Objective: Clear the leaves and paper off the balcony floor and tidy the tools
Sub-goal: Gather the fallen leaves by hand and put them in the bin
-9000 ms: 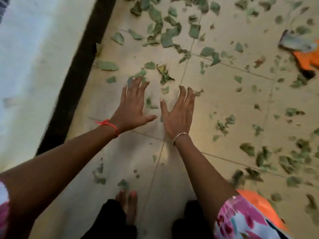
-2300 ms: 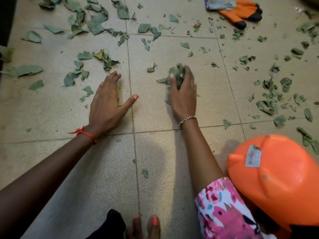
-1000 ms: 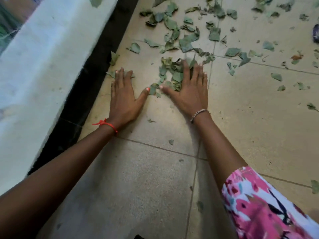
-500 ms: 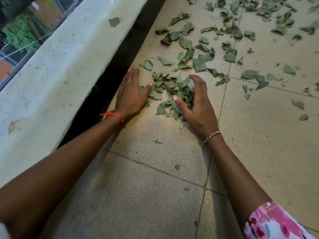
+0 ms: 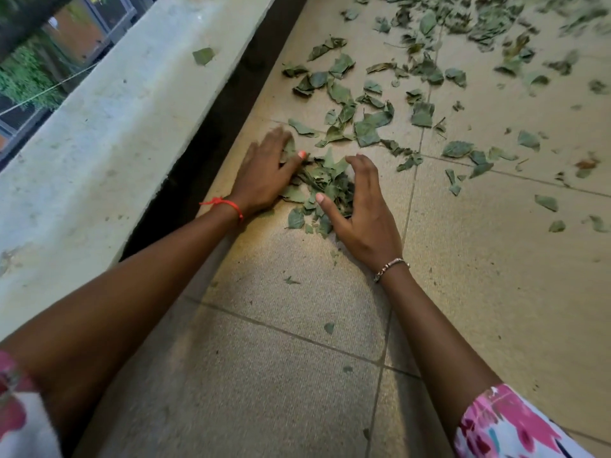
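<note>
Reaching both bare arms forward in the head view, a person is leaning over the beige tiled balcony floor (image 5: 297,375). Their left grip (image 5: 264,173) is lying flat and spread, fingers straight, with the thumb pressing into the left side of a small heap of dry green leaves (image 5: 325,183). Their right grip (image 5: 362,209) is arching over the heap's right side, fingers curling round it and thumb pointing across its near edge, so the heap is sitting on the floor between the two. A thin red thread bracelet (image 5: 224,203) is circling the left wrist and a pale beaded bracelet (image 5: 391,264) the right. A pink floral sleeve (image 5: 506,424) is showing at the lower right. Beyond the heap, loose scattered green leaves (image 5: 367,127) are lying across the tiles, blurring toward the top right. Along the left a pale rough concrete parapet (image 5: 115,120) is running, with one single green leaf (image 5: 203,56) resting on top. A dark gap (image 5: 211,127) is separating it from the floor.
</note>
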